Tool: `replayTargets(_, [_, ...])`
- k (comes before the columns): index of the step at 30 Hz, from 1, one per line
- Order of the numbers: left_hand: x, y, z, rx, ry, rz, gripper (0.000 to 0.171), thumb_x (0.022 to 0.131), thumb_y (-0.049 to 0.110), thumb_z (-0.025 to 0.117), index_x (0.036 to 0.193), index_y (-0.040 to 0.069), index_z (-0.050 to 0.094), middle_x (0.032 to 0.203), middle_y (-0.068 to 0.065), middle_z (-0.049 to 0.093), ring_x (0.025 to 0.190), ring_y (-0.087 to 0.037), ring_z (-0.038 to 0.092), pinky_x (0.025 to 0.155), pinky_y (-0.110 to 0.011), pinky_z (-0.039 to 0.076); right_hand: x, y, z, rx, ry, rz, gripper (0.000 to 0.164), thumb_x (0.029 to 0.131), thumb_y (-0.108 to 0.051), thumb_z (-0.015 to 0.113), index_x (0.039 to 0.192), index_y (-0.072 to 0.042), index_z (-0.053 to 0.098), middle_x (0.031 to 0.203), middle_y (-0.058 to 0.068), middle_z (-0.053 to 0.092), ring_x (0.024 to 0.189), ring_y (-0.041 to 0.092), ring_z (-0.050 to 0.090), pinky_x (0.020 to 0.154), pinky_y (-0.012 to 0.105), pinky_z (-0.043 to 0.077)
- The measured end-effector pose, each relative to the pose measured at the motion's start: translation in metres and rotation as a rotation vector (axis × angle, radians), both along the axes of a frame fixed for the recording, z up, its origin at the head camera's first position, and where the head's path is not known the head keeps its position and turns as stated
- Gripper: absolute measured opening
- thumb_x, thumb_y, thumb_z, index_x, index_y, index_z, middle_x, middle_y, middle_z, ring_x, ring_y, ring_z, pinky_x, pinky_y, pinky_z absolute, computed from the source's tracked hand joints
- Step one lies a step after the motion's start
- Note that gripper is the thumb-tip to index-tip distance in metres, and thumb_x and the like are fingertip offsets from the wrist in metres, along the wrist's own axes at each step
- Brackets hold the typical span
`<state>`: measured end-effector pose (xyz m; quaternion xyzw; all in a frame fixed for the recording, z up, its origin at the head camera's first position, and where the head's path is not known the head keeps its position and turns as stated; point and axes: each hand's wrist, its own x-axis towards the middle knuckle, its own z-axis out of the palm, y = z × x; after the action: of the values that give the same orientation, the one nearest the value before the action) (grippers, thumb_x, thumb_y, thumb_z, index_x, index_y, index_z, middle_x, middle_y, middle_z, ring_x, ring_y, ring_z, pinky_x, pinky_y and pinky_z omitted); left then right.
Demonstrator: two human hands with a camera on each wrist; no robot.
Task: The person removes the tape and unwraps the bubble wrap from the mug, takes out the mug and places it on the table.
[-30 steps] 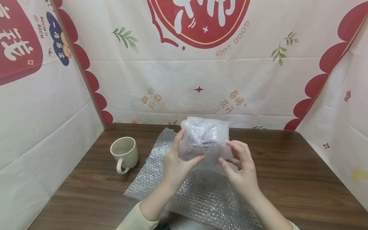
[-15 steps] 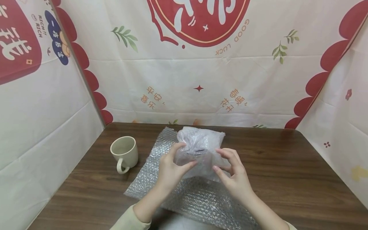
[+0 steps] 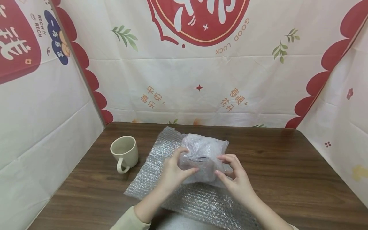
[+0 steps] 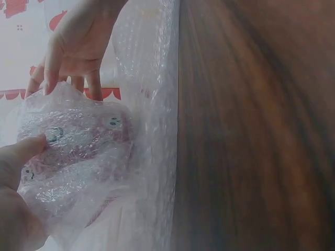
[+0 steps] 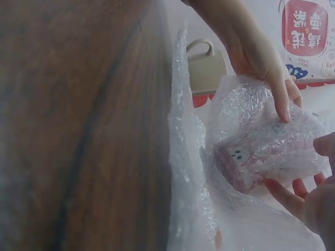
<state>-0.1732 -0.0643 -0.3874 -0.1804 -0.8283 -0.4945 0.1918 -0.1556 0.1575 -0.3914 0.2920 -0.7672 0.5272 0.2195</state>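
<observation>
A bubble-wrapped bundle (image 3: 205,145) lies on a flat sheet of bubble wrap (image 3: 156,166) at the middle of the table. Through the clear plastic, the left wrist view shows something pinkish with small dark face-like prints (image 4: 114,122); its kind is hidden by the wrap. My left hand (image 3: 173,169) grips the bundle's left side, thumb on the near face and fingers farther up. On the opposite side my right hand (image 3: 237,175) holds it by the right edge, thumb toward me. In the right wrist view, both hands surround the wrapped bundle (image 5: 261,151).
A pale beige mug (image 3: 124,151) stands upright left of the sheet, handle toward me. Brown wood-grain tabletop (image 3: 287,172) extends on both sides. A printed white cloth (image 3: 184,73) hangs behind the table and along its sides.
Both hands have lowered the bundle from above the sheet onto it, bringing it nearer to me. In the last half second it shifted slightly right. The mug has stayed put.
</observation>
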Motion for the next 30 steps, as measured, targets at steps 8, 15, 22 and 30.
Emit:
replayTargets(8, [0.001, 0.005, -0.005, -0.017, -0.047, -0.007, 0.062, 0.065, 0.020, 0.088, 0.117, 0.017, 0.054, 0.050, 0.012, 0.033, 0.039, 0.001, 0.025, 0.036, -0.016, 0.028, 0.000, 0.007, -0.007, -0.023, -0.019, 0.009, 0.049, 0.077, 0.017, 0.068, 0.120, -0.002, 0.054, 0.116, 0.005, 0.052, 0.105, 0.014, 0.048, 0.074, 0.029, 0.054])
replayTargets(15, [0.003, 0.007, -0.007, -0.034, -0.111, -0.035, 0.061, 0.068, 0.020, 0.087, 0.118, 0.016, 0.054, 0.051, 0.011, 0.034, 0.040, -0.001, 0.028, 0.035, -0.015, 0.028, 0.002, 0.013, -0.010, -0.010, -0.088, 0.014, 0.045, 0.081, 0.013, 0.066, 0.120, -0.005, 0.052, 0.111, 0.002, 0.052, 0.103, 0.014, 0.049, 0.074, 0.030, 0.055])
replayTargets(22, [0.002, 0.008, -0.009, -0.079, -0.099, -0.043, 0.061, 0.069, 0.021, 0.086, 0.121, 0.017, 0.053, 0.051, 0.012, 0.032, 0.041, 0.000, 0.028, 0.036, -0.015, 0.028, 0.004, 0.019, -0.008, 0.048, -0.180, -0.028, 0.040, 0.087, 0.004, 0.065, 0.122, -0.010, 0.050, 0.110, 0.002, 0.051, 0.104, 0.014, 0.050, 0.076, 0.030, 0.054])
replayTargets(30, [0.002, 0.009, -0.008, -0.100, -0.087, -0.066, 0.066, 0.071, 0.019, 0.084, 0.128, 0.019, 0.050, 0.050, 0.010, 0.034, 0.038, 0.000, 0.027, 0.035, -0.016, 0.029, 0.008, 0.024, -0.006, 0.132, -0.184, -0.124, 0.040, 0.086, 0.001, 0.068, 0.120, -0.012, 0.051, 0.110, -0.001, 0.054, 0.101, 0.009, 0.052, 0.076, 0.032, 0.054])
